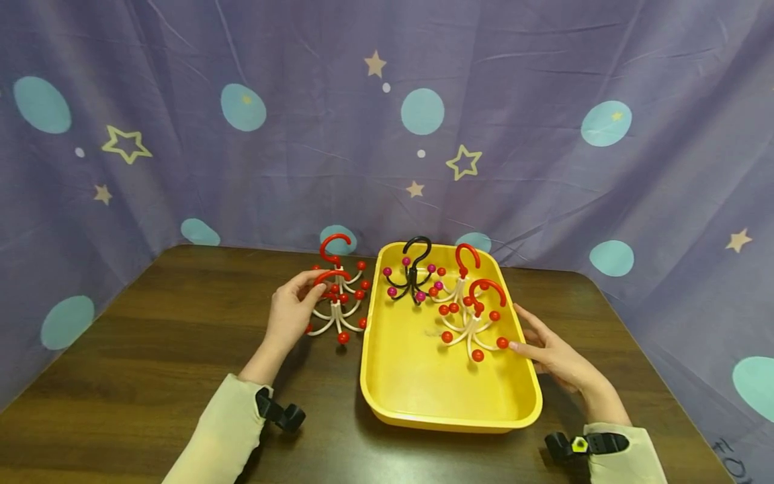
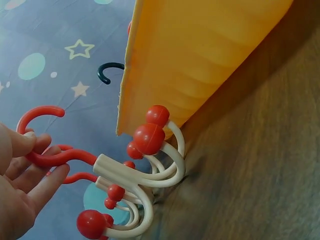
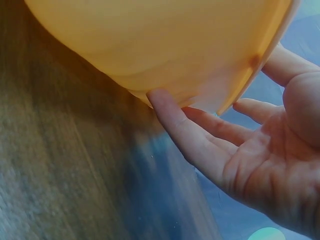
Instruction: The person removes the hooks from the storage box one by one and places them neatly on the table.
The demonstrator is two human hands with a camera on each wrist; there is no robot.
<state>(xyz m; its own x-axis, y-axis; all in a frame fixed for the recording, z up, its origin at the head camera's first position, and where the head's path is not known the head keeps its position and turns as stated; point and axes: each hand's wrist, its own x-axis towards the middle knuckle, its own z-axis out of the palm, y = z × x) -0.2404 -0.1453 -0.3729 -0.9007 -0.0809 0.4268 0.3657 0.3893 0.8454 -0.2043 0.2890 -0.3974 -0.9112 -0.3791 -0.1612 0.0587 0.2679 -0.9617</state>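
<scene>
My left hand (image 1: 289, 309) pinches the red hook of a hanger (image 1: 336, 310) with several curved white arms tipped with red balls. It is upright left of the yellow tray (image 1: 417, 383); in the left wrist view the hook lies between thumb and fingers, with the white stem (image 2: 120, 170) beyond them. A matching hanger (image 1: 323, 250) stands just behind it. My right hand (image 1: 553, 353) touches the tray's right side, thumb at the rim and fingers extended along the outer wall (image 3: 165, 55). Two more red-and-white hangers (image 1: 476, 325) stand inside the tray near that hand.
A black hanger (image 1: 413, 277) with magenta balls stands in the tray's far left part. The tray rests on a dark wooden table (image 1: 151, 349). Behind the table hangs a purple curtain (image 1: 338, 134) with stars and blue spots.
</scene>
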